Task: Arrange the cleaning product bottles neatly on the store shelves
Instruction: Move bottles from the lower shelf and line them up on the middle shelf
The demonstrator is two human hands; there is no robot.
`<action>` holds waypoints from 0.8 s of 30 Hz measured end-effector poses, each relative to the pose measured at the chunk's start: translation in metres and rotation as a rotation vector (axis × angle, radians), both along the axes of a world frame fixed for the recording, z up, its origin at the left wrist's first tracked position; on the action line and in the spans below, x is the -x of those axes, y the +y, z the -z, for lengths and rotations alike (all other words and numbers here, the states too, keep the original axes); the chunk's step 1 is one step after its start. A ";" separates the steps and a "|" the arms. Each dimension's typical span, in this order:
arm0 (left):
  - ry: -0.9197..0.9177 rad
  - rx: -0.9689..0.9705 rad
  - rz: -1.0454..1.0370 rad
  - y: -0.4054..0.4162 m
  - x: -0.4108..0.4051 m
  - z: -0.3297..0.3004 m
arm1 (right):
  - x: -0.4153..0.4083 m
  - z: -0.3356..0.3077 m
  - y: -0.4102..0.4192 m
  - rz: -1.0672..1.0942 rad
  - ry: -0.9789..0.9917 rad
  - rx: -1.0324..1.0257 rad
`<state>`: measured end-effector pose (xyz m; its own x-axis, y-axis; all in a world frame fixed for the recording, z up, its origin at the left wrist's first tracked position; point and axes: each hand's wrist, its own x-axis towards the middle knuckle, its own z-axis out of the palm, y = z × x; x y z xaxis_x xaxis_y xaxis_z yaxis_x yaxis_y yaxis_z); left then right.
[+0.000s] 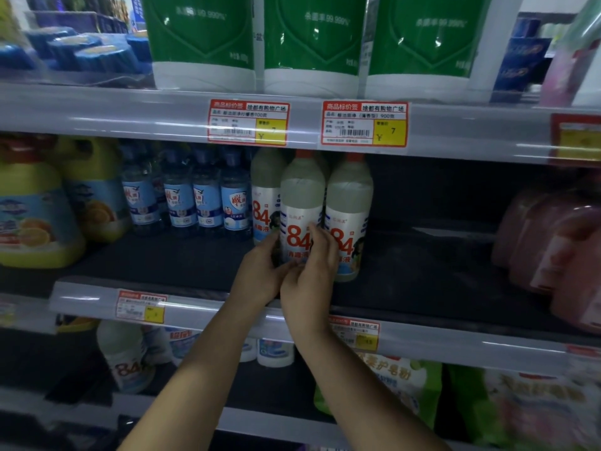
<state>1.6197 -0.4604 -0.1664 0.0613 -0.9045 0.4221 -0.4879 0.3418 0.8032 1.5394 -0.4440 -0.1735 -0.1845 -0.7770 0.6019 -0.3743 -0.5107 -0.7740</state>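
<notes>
Three white "84" disinfectant bottles with red caps stand on the middle shelf (pixel 422 265). The middle "84" bottle (pixel 301 203) stands nearest the shelf's front edge and both hands grip its lower part. My left hand (pixel 260 271) wraps its left side. My right hand (pixel 312 271) holds its right side, with fingers across the label. A second "84" bottle (pixel 348 203) stands upright just to the right, touching it. A third "84" bottle (pixel 265 190) stands behind on the left, partly hidden.
Blue bottles (pixel 208 200) and yellow jugs (pixel 35 216) fill the middle shelf's left; pink bottles (pixel 553 242) stand at its right, with a dark bare stretch between. Green-and-white refill bags (pixel 312 43) sit on the shelf above. Another "84" bottle (pixel 125 356) stands on the shelf below.
</notes>
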 end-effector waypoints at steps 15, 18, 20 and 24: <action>-0.026 -0.047 -0.008 -0.006 0.001 -0.001 | 0.000 0.000 0.002 0.024 0.018 0.063; -0.030 -0.058 0.020 -0.006 -0.001 -0.001 | -0.001 0.001 0.002 0.024 0.020 0.077; -0.016 -0.065 0.056 -0.006 -0.002 -0.002 | -0.001 0.001 0.001 0.022 0.030 0.083; 0.000 -0.067 0.095 -0.005 -0.002 -0.002 | 0.000 0.003 0.000 0.017 0.047 0.105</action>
